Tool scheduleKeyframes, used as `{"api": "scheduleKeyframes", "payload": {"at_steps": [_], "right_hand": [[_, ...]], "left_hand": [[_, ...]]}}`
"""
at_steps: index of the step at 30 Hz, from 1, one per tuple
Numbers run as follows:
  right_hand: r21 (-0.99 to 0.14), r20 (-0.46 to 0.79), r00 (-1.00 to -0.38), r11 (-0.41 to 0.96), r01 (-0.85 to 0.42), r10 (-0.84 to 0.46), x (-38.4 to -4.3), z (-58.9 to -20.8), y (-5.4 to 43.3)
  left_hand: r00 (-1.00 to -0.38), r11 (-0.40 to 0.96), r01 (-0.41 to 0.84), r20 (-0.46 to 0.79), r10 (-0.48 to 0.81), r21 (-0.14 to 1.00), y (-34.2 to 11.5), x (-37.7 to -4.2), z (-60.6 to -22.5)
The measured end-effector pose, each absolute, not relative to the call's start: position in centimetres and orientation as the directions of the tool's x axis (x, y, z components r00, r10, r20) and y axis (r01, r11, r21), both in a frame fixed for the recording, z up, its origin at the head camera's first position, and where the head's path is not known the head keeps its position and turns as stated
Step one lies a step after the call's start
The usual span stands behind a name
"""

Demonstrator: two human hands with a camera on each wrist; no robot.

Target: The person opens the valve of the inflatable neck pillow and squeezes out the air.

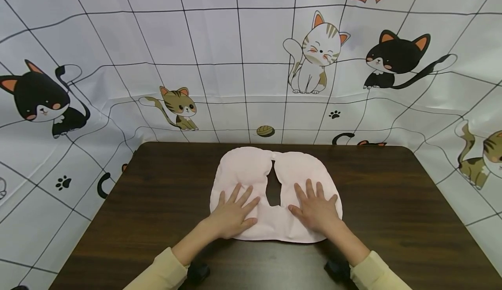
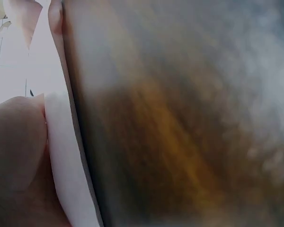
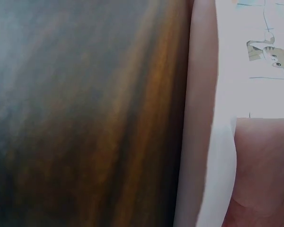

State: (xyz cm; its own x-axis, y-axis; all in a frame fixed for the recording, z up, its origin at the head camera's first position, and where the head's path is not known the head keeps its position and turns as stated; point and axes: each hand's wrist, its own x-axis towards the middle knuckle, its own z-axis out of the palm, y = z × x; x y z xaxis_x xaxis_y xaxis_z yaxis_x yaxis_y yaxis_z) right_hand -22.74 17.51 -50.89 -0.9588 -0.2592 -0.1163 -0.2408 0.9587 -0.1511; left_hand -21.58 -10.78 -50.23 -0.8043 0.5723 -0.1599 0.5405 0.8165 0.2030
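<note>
A pale pink, puffy U-shaped cushion (image 1: 245, 165) lies flat on the table in the head view, its two lobes meeting at the far side around a narrow slot that shows dark wood. My left hand (image 1: 233, 216) rests on its left half, fingers straight and spread. On the right half lies my right hand (image 1: 317, 209), palm down with fingers spread too. In the left wrist view the cushion's near edge (image 2: 68, 161) runs beside the hand (image 2: 14, 146). The right wrist view shows that edge (image 3: 201, 123) next to the other hand (image 3: 265, 175).
The dark wooden table (image 1: 164, 185) extends on both sides of the cushion. Behind and beside it hangs a white sheet (image 1: 219, 37) with a black grid and cartoon cats. Dark wrist devices (image 1: 198, 273) sit under both wrists.
</note>
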Motion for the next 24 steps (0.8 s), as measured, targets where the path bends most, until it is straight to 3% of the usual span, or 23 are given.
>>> {"api": "scheduleKeyframes", "payload": {"at_steps": [9, 24], "right_hand": [[-0.128, -0.125, -0.966, 0.969, -0.212, -0.228, -22.5, -50.5, 17.7], [-0.193, -0.160, -0.960, 0.961, -0.197, -0.229, -22.5, -50.6, 18.0]], "left_hand": [[-0.803, 0.832, 0.517, -0.221, 0.553, 0.203, -10.7, -21.7, -50.1], [-0.820, 0.869, 0.436, -0.294, 0.491, 0.235, -10.2, -21.2, -49.2]]}}
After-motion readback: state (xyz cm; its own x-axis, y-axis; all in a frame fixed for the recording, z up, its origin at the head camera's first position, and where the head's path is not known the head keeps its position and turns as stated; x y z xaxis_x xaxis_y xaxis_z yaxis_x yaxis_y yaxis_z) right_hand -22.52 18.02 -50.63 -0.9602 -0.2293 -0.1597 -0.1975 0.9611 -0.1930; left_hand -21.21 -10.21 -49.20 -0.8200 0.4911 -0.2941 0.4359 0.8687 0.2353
